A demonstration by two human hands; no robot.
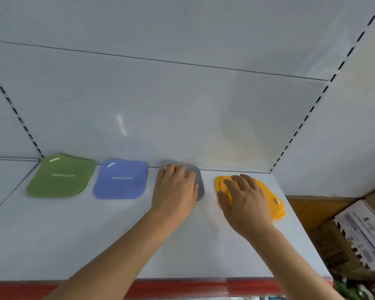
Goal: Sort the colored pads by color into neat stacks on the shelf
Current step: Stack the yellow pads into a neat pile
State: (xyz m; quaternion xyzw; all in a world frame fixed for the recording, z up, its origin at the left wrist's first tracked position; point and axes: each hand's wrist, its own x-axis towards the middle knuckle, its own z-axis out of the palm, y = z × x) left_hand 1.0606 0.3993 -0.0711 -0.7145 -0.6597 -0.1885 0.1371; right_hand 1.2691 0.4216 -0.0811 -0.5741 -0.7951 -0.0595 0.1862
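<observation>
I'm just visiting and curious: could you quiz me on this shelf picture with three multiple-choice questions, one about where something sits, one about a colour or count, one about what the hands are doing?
1. Which stack lies farthest left on the white shelf?
A. green
B. yellow
C. grey

2. How many colour stacks are there?
A. two
B. four
C. six

3. What is the left hand doing?
A. hanging off the shelf
B. lifting a box
C. lying flat on the grey pads

Answers:
1. A: the stack of flat green pads sits at the left end, beside the blue pads.
2. B: green, blue, the grey pads and the orange-yellow pads.
3. C: the left hand covers the grey stack palm down, while the right hand rests likewise on the yellow one.
</observation>
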